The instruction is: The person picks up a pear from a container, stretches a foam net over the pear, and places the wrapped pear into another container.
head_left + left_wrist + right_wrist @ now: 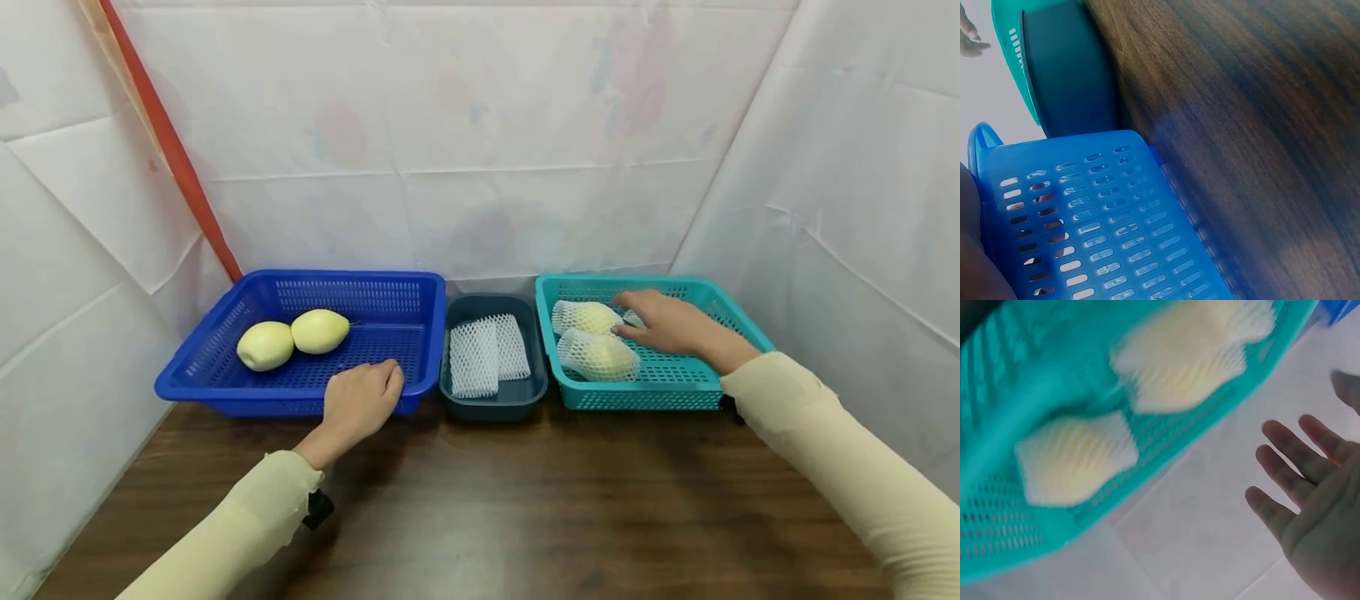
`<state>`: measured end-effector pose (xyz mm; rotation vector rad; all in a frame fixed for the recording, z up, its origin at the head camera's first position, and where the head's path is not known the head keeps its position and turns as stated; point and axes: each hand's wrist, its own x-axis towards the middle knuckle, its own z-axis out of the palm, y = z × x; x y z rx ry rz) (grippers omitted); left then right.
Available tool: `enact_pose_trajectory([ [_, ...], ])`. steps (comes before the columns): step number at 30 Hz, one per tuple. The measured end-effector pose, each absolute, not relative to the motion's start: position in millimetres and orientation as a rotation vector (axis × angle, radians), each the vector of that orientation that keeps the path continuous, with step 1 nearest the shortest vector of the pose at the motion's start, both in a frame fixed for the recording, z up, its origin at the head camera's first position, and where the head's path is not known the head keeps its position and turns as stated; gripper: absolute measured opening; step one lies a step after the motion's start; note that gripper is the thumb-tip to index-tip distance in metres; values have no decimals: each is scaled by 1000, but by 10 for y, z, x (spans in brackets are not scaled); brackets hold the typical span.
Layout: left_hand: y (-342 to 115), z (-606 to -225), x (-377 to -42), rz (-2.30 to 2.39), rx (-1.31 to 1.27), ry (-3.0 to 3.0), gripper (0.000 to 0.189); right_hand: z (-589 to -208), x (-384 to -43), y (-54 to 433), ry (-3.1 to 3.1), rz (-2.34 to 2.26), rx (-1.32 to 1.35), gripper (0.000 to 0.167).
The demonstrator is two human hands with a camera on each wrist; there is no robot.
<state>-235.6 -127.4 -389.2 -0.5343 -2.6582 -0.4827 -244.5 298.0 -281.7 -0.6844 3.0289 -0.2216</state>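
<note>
My left hand (363, 400) grips the front rim of the blue basket (300, 396), fingers over the edge and partly hidden. Two pale yellow, pear-like fruits (320, 331) lie bare in that basket. At the right, my right hand (660, 322) is over the teal basket (645, 398), holding nothing. Its fingers (1291, 450) look spread in the right wrist view. In the teal basket are fruits in white foam nets; two sit at the left, a netted fruit (600, 357) in front of a netted fruit (588, 317). Another netted fruit (1075, 459) is mostly hidden by my hand in the head view.
Between the baskets stands a dark grey-blue bin (517, 392) holding white foam net sleeves (475, 358). A brown wooden table (480, 508) extends in front. White sheeting (450, 125) hangs behind and at both sides, with a red strip (176, 158) at the left.
</note>
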Motion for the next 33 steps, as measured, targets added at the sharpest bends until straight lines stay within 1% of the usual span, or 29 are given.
enact_pose_trajectory([
  [4,-1273,-3886,-2351,-482,-523,-2673,36,-2972,-2236,2844,3063,-343,-746,45],
  [8,-1278,-3895,-2334,-493,-509,-2681,37,-3188,-2121,2735,3045,-456,-750,44],
  [13,-1287,-3896,-2334,-495,-505,-2678,37,-3410,-2073,2614,3015,-496,-743,51],
  [16,-1275,-3899,-2347,-489,-511,-2675,37,-3522,-2064,2570,3035,-451,-761,52],
  [19,-1257,-3898,-2351,-484,-529,-2666,38,-3629,-2058,2553,3081,-382,-787,44],
  [22,-1244,-3900,-2352,-485,-545,-2661,38,-3712,-2060,2555,3117,-333,-833,30],
  [24,-1246,-3895,-2351,-493,-556,-2672,38,-3750,-2060,2558,3145,-312,-870,27],
  [27,-1263,-3865,-2352,-544,-567,-2708,34,-3788,-2066,2562,3178,-307,-914,30],
  [33,-1373,-3703,-2332,-799,-614,-2790,16,-3836,-2095,2552,3217,-305,-964,28],
])
